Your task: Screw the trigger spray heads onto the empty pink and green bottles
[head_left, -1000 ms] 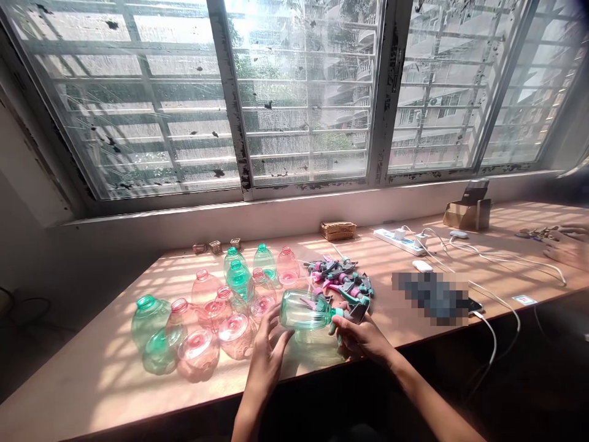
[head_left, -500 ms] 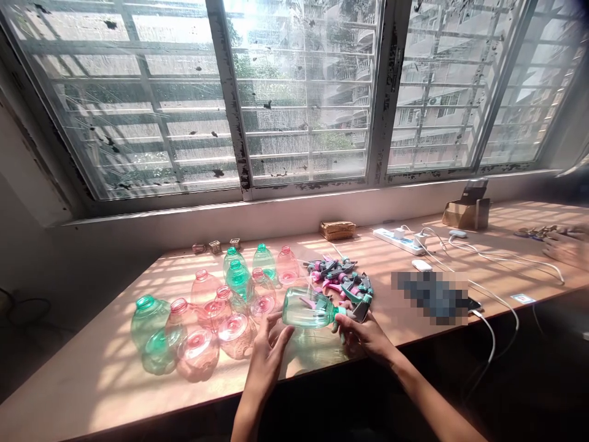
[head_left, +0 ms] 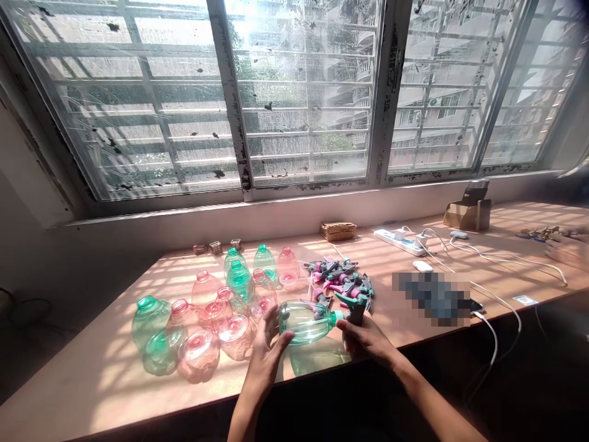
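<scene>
A clear green plastic bottle (head_left: 306, 321) lies sideways in the air just above the wooden table (head_left: 101, 368). My left hand (head_left: 265, 345) cups its base, fingers wrapped round it. At the bottle's neck sits a teal and grey trigger spray head (head_left: 353, 306), and my right hand (head_left: 365, 339) is closed on that neck and spray head. Behind them lies a pile of pink, teal and grey spray heads (head_left: 339, 276). To the left stand several empty green and pink bottles (head_left: 216, 307).
A white power strip (head_left: 399, 240) with cables runs across the right of the table, beside a cardboard phone stand (head_left: 468, 210) and a blurred patch. A small woven box (head_left: 338, 230) sits by the wall. Another person's hand (head_left: 568, 248) rests at the far right.
The bottle has dipped slightly lower toward the table and turned in my hands. The spray head now points up at the neck. The other person's hand shifted a little.
</scene>
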`<state>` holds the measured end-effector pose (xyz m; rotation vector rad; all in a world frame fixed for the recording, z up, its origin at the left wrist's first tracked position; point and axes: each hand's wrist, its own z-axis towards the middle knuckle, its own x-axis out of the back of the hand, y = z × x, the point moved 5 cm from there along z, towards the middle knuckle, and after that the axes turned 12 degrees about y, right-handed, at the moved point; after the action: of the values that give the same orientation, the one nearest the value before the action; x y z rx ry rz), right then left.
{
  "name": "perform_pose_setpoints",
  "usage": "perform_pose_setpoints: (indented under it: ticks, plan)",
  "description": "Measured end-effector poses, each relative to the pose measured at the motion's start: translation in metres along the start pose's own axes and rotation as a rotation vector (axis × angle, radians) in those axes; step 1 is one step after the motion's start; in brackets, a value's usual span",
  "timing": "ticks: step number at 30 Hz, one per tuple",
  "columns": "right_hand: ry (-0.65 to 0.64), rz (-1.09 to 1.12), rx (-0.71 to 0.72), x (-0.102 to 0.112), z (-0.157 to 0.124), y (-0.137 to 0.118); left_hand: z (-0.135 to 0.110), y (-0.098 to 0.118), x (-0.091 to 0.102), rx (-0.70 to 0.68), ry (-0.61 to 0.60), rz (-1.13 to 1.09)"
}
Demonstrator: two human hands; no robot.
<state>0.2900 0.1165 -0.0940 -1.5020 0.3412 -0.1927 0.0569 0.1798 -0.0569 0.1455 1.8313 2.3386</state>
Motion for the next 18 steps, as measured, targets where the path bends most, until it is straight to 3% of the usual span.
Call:
perform_pose_setpoints:
  ticks: [5,9,12,14,18]
  plan:
    - [0.004,0.042,0.032,0.005,0.001,-0.002,-0.004,-0.004,-0.002,-0.12,-0.118,0.036]
    - [0.024,-0.026,0.022,0.006,-0.004,-0.006,-0.005,-0.001,0.0,-0.238,-0.132,0.142]
    - [0.045,-0.082,0.009,0.005,-0.007,-0.013,-0.006,-0.001,-0.001,-0.218,-0.125,0.134]
    - [0.063,-0.094,0.081,0.005,-0.007,-0.026,-0.007,-0.002,-0.003,-0.168,-0.117,0.129]
    - [0.155,-0.146,0.37,0.013,0.01,-0.077,-0.008,-0.005,-0.009,-0.131,-0.148,0.239]
